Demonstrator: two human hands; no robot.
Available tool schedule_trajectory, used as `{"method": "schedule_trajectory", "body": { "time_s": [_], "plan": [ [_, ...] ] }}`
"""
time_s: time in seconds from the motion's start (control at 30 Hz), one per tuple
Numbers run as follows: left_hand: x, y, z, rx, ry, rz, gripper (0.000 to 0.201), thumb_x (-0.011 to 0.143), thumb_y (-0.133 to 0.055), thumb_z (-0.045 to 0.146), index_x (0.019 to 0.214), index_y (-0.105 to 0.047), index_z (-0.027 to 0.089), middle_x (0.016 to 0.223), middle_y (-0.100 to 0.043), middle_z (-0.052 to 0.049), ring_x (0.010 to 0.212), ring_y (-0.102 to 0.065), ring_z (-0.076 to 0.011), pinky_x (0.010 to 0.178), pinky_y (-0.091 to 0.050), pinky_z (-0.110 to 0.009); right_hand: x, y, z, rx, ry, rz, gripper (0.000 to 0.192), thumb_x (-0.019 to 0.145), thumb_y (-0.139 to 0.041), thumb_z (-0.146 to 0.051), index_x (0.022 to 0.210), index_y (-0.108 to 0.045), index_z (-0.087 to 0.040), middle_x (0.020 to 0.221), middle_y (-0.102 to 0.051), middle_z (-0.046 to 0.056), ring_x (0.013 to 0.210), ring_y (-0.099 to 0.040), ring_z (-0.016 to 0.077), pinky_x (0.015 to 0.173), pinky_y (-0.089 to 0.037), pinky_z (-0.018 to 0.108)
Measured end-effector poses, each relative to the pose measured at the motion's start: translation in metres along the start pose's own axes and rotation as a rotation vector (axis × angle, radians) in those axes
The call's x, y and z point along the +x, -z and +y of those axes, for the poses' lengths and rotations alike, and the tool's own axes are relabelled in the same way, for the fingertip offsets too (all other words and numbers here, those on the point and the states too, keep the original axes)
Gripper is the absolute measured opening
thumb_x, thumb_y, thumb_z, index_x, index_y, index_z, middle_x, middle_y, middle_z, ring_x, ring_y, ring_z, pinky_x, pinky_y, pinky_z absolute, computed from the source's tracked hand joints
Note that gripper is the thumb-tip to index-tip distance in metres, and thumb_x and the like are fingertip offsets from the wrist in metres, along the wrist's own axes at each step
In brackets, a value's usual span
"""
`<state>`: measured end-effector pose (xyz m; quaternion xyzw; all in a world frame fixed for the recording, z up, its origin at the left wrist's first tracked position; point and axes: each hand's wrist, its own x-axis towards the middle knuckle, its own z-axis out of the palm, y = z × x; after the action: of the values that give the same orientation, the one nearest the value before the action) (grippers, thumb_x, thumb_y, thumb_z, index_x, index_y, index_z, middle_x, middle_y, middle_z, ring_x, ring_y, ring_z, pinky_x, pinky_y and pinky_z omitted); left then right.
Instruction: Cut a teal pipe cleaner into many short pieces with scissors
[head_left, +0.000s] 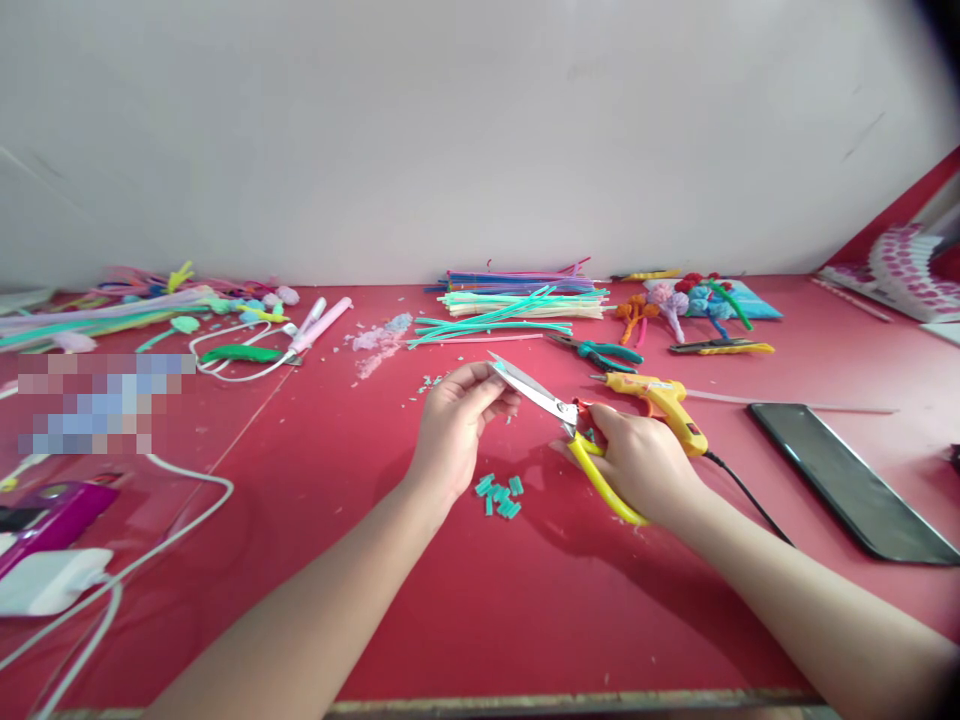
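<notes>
Red tabletop [390,600], white wall behind: your right hand [645,465] grips yellow-handled scissors [570,420], blades closed at your left hand [457,425], whose fingertips pinch something too small to identify. Cut teal bits [501,495] lie just below; keep fingertips clear of the blades.

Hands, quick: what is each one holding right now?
Left hand: closed, pinching something small at the scissor tip; what it is cannot be told.
Right hand: closed on yellow-handled metal scissors.

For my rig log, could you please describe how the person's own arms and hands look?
Both forearms are bare, with no sleeves in view. The left hand and right hand wear no gloves, and no rings, watch or bracelets show. The nails look short and unpainted.
</notes>
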<state>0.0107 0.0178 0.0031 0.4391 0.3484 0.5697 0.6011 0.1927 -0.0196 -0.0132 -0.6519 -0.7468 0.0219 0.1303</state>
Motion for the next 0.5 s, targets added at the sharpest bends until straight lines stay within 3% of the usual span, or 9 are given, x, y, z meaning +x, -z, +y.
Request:
{"method": "schedule_trajectory", "body": {
  "time_s": [0.5],
  "plan": [
    [0.0008,0.0013,-0.0010,0.006,-0.035,-0.011,0.012,0.071,-0.058,0.021,0.079,-0.063,0.012,0.072,-0.062,-0.004,0.062,-0.057,-0.0098,0.059,-0.047,-0.022,0.0013,-0.0007,0.0004,-0.083,-0.028,0.019,0.034,0.075,-0.038,-0.052,0.066,-0.045,-0.020,0.047,-0.049,-0.001,0.043,-0.042,0.0118,0.044,-0.017,0.023]
  ]
}}
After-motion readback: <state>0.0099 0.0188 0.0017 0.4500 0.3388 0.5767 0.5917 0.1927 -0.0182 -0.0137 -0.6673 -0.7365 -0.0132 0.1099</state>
